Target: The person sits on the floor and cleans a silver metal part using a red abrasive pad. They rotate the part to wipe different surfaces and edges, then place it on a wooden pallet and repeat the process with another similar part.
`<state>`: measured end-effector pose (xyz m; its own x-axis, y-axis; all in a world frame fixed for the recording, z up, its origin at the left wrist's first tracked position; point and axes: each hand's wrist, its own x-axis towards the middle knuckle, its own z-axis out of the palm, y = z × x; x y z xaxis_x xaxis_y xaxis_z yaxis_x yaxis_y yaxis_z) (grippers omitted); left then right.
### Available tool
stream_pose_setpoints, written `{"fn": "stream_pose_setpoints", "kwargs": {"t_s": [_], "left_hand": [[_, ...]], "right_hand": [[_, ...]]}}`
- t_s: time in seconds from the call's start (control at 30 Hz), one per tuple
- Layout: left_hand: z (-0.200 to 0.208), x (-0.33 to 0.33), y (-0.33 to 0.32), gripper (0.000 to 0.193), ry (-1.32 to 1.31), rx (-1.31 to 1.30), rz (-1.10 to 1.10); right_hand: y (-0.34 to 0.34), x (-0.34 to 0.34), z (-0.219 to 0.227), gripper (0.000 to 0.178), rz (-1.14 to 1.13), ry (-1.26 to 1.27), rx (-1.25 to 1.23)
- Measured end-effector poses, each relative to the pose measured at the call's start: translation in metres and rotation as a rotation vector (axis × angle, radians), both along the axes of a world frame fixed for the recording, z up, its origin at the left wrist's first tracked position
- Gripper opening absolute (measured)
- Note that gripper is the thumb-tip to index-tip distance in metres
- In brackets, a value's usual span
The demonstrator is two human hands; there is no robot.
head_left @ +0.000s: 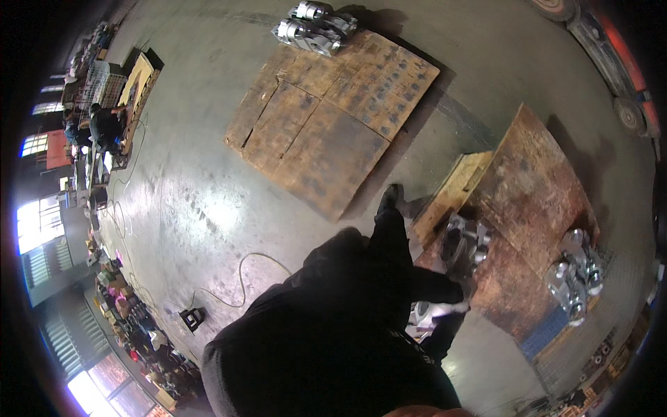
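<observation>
My dark-sleeved arms reach right, over a low platform topped with a rust-brown board (504,295). My left hand (467,287) is at the sleeve's end, beside a silver metal casting (464,243) on the board; its fingers are too blurred to read. My right hand (451,308), pale and seemingly gloved, is just below it, next to another silver metal part (421,314) close to my body. Its fingers are smeared too, and my torso partly hides that part. I cannot tell whether either hand grips anything.
More silver castings (577,274) stand at the board's right end. A second rusty board (531,187) adjoins it. Ahead lies a wooden platform (333,132) with castings (316,29) at its far corner. A hose (243,278) and a small black stand (192,318) are on the floor. Two people (104,128) work far left.
</observation>
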<state>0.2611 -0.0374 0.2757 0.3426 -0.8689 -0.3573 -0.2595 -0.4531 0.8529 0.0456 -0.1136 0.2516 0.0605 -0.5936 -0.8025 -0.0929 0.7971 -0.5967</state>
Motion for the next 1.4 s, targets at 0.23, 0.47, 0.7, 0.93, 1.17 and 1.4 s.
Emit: {"fn": "stream_pose_setpoints", "kwargs": {"t_s": [0.23,0.47,0.7,0.93,1.17,1.4], "left_hand": [[0.018,0.056,-0.007,0.051,0.092,-0.025,-0.033],[0.03,0.129,0.001,0.044,0.11,-0.056,-0.044],[0.014,0.265,0.073,0.042,0.057,0.081,0.185],[-0.052,0.458,0.19,0.041,0.094,0.485,0.589],[-0.271,0.592,0.357,0.055,0.602,0.247,1.035],[-0.287,0.819,0.499,0.054,0.242,0.454,1.268]], "right_hand": [[0.007,0.042,0.026,0.072,0.429,0.406,-0.15],[0.021,0.145,0.047,0.068,1.052,0.745,-0.385],[0.081,0.34,0.051,0.062,1.486,0.73,-0.632],[0.174,0.532,-0.081,0.061,1.784,0.608,-0.991],[0.267,0.704,-0.311,0.059,2.042,0.525,-1.042],[0.447,0.968,-0.348,0.058,1.297,0.004,-0.276]]}}
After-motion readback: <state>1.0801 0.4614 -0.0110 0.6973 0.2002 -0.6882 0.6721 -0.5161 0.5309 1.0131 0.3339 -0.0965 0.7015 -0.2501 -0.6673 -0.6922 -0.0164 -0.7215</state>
